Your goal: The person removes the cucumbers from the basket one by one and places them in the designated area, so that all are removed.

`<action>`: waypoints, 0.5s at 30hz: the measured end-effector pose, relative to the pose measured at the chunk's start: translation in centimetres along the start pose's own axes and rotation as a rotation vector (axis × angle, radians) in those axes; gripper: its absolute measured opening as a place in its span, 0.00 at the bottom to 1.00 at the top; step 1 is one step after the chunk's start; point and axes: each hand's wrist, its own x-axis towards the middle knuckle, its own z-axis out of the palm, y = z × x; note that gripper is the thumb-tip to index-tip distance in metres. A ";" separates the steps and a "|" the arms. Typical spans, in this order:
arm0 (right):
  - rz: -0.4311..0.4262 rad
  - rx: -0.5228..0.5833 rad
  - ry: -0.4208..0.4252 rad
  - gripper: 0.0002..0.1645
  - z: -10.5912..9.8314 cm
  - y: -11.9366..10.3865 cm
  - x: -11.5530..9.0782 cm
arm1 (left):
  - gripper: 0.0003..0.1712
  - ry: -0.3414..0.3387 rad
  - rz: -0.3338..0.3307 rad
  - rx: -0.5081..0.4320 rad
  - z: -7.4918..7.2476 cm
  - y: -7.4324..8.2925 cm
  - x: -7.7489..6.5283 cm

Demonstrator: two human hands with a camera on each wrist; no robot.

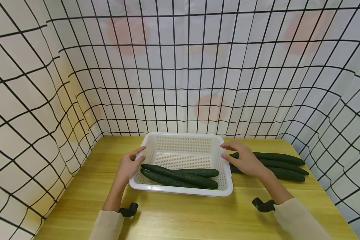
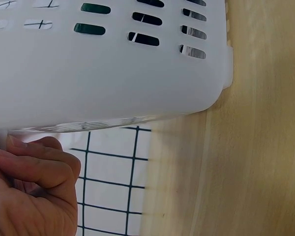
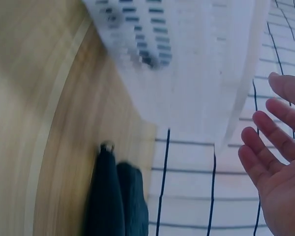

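Note:
A white plastic basket [image 1: 180, 191] with slotted walls stands on the table, three dark green cucumbers [image 1: 183, 177] lying along its near side. My left hand [image 1: 130, 164] pinches the basket's left rim. The left wrist view shows its fingers [image 2: 42, 169] curled up under that edge. At the opposite end, my right hand [image 1: 245, 160] is beside the right rim. Its fingers are spread and relaxed and hold nothing; in the right wrist view the fingertips [image 3: 263, 120] stand apart from the basket wall [image 3: 187, 93].
Three more cucumbers [image 1: 283, 163] lie side by side on the wooden table [image 1: 180, 216], right of the basket and partly behind my right hand. Black wire grid panels [image 1: 187, 80] enclose the back and both sides.

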 end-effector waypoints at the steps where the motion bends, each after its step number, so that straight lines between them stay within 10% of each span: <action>1: -0.011 0.004 -0.006 0.26 0.3 -0.3 0.2 | 0.25 0.001 0.000 0.002 0.0 0.0 0.0; 15: -0.120 0.084 -0.103 0.25 3.5 -3.5 2.7 | 0.24 0.003 -0.001 0.002 -0.1 0.3 -0.3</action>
